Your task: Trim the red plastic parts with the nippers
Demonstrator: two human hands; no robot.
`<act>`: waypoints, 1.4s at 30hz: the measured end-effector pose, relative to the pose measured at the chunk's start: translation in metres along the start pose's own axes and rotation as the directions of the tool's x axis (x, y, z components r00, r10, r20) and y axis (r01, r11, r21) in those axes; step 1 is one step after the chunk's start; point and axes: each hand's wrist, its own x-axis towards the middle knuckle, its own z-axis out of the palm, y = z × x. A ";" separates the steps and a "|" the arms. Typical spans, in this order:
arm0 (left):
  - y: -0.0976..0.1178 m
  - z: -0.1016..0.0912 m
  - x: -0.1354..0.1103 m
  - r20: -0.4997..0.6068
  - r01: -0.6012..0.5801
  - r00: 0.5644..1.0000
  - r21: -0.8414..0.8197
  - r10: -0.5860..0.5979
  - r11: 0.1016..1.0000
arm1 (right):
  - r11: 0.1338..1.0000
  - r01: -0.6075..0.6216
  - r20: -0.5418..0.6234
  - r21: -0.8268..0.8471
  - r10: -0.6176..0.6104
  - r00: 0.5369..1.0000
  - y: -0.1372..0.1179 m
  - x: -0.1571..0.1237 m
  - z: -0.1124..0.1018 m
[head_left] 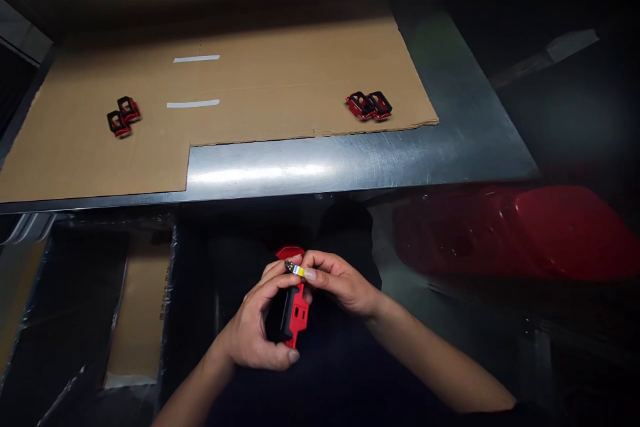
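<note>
Below the table's front edge, my left hand (257, 327) curls around a red and black plastic part (299, 315) with small square openings in its red side. My right hand (345, 283) pinches a small silver and yellow metal piece (297, 270) between thumb and forefinger. Its dark tip lies against the upper end of the plastic part, by my left fingers. The exact kind of this small piece is too hard to make out. Part of the plastic piece is hidden behind my fingers.
Two red and black frames (118, 124) lie at the left on the cardboard sheet (280, 93), and two more frames (381, 105) at its right. Metal shows along the table (260, 170) front. A black-lined box (75, 293) stands lower left; a red plastic object (565, 233) sits right.
</note>
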 end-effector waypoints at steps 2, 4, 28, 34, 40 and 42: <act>0.000 0.000 0.000 -0.013 -0.009 1.000 0.000 0.009 1.000 | 0.998 -0.034 -0.012 0.046 0.035 0.999 0.000 0.000 0.000; -0.001 0.001 0.000 -0.019 -0.013 1.000 0.002 0.014 1.000 | 0.994 -0.061 -0.031 0.092 0.064 0.997 0.001 0.000 -0.001; 0.020 0.009 0.005 -0.229 0.040 0.972 0.372 0.050 0.927 | 0.213 0.482 0.299 -0.850 -0.559 0.773 -0.022 -0.049 0.007; 0.021 0.009 0.004 -0.204 0.027 0.977 0.396 0.059 0.918 | 0.098 0.531 0.376 -0.842 -0.601 0.706 -0.024 -0.050 0.010; 0.021 0.009 0.005 -0.187 0.012 0.980 0.387 0.066 0.922 | 0.083 0.542 0.389 -0.836 -0.608 0.692 -0.024 -0.050 0.009; 0.021 0.009 0.005 -0.185 0.013 0.981 0.391 0.065 0.920 | 0.075 0.542 0.393 -0.837 -0.605 0.692 -0.025 -0.049 0.009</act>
